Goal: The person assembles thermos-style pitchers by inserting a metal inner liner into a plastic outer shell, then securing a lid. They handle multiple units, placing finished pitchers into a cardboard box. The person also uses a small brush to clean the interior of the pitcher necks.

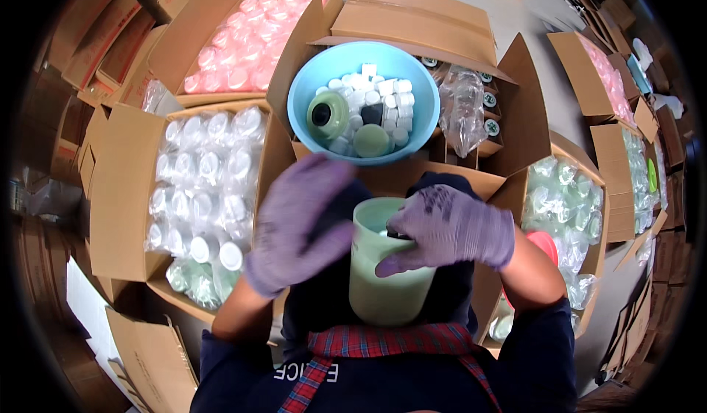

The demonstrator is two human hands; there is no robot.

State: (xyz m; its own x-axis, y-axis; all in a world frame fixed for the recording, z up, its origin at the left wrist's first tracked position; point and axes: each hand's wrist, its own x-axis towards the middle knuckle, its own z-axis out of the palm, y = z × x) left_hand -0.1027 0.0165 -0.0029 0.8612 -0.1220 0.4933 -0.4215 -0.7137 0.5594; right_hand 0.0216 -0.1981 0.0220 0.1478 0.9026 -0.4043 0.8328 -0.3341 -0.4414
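Observation:
A pale green, open-topped plastic jar [387, 288] stands upright in my lap, between my knees. My right hand [449, 229], in a lilac knit glove, is closed over the rim on its right side. Something small and dark shows by those fingers inside the mouth; I cannot make out what. To the left of the jar, my gloved left hand [302, 218] is smeared by motion, with thumb and fingers apart and nothing visible in it. Beyond the hands sits a light blue basin [298, 111] with many white caps [401, 100], a green lid with a black knob [329, 115] and another green round piece [372, 140].
At the left an open carton [125, 192] holds bagged bottles with white lids [202, 166]. Pink-lidded containers [239, 41] fill a carton behind it. Under the basin, a divided carton holds a clear plastic bag [464, 111]. Bagged greenish containers [563, 199] lie in a carton at right.

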